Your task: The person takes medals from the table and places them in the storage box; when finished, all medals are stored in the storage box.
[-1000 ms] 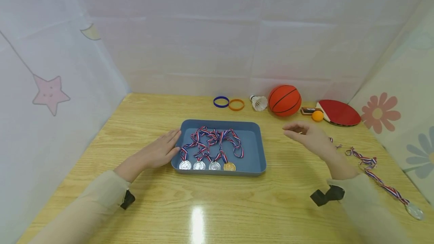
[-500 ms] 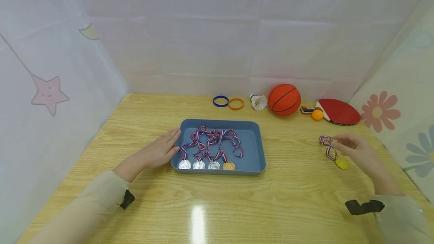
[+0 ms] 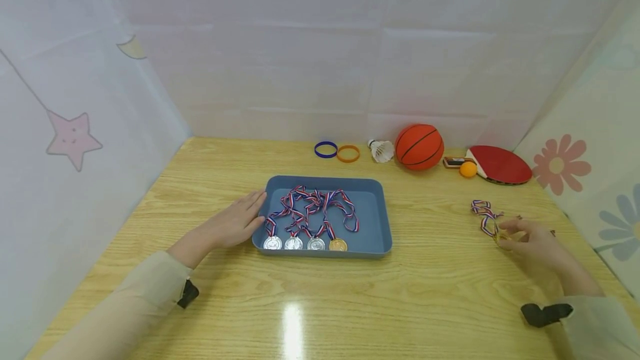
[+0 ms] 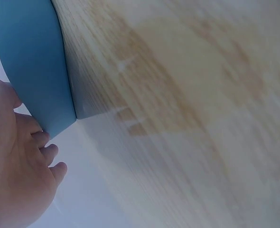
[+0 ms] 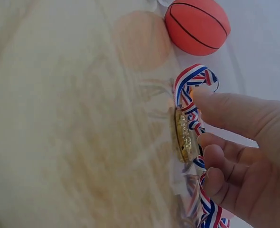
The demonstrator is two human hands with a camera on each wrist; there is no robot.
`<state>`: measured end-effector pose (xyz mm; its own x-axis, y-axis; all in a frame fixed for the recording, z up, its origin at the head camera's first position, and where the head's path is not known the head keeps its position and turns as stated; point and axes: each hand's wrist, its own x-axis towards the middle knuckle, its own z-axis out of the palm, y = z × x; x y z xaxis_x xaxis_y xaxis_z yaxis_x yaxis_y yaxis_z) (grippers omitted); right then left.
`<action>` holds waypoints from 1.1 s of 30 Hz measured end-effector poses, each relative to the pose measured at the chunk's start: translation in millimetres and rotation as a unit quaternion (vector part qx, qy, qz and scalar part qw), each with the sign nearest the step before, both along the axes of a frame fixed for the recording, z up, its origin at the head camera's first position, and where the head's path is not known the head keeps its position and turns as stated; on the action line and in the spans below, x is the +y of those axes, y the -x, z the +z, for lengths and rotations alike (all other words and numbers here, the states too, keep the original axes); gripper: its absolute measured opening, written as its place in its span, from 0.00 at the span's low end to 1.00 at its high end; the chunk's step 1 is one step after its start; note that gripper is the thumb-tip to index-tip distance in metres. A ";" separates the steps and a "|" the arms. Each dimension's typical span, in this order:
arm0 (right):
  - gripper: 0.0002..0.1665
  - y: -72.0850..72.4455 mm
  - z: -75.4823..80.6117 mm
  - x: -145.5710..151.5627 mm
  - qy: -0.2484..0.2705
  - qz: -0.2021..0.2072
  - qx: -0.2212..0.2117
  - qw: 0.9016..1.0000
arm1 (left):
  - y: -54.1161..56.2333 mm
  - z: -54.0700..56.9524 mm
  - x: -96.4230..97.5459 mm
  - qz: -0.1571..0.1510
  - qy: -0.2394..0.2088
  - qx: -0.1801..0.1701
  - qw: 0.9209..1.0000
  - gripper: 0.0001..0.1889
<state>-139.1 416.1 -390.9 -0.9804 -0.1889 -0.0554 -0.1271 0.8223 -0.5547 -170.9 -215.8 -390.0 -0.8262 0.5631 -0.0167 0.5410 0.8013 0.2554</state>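
Note:
A blue-grey tray lies on the table with several medals inside; three silver ones and one gold medal line its near edge, striped ribbons tangled behind. My left hand rests against the tray's left side, fingers extended. At the right, my right hand reaches down over another gold medal on the table. Thumb and fingers stand apart, fingertips right at this medal. Its red-white-blue ribbon trails off beyond the fingertips.
Along the back are a blue wristband, an orange wristband, a shuttlecock, a small basketball, an orange ball and a red table tennis paddle. Patterned cloth walls enclose the table.
My right hand has moved right and toward me from beside the tray to the gold medal, its fingers now partly covering it. The left hand and tray have stayed put.

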 end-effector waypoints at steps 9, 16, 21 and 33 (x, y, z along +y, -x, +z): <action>0.22 -0.9 -0.5 -3.5 -0.038 0.025 -0.003 0.999 | 0.4 0.8 1.3 0.002 0.000 -0.005 1.000 0.30; 0.18 -1.0 1.2 -5.3 -0.045 0.033 -0.005 0.998 | 0.9 -0.3 1.2 0.000 0.003 -0.002 1.000 0.30; 0.17 0.9 1.5 -4.8 -0.043 0.031 -0.018 0.998 | 1.0 -0.5 0.9 0.000 0.003 -0.002 1.000 0.30; 0.21 2.9 6.0 1.4 -0.019 -0.029 -0.040 0.999 | 0.7 0.0 0.2 -0.002 0.006 0.000 1.000 0.31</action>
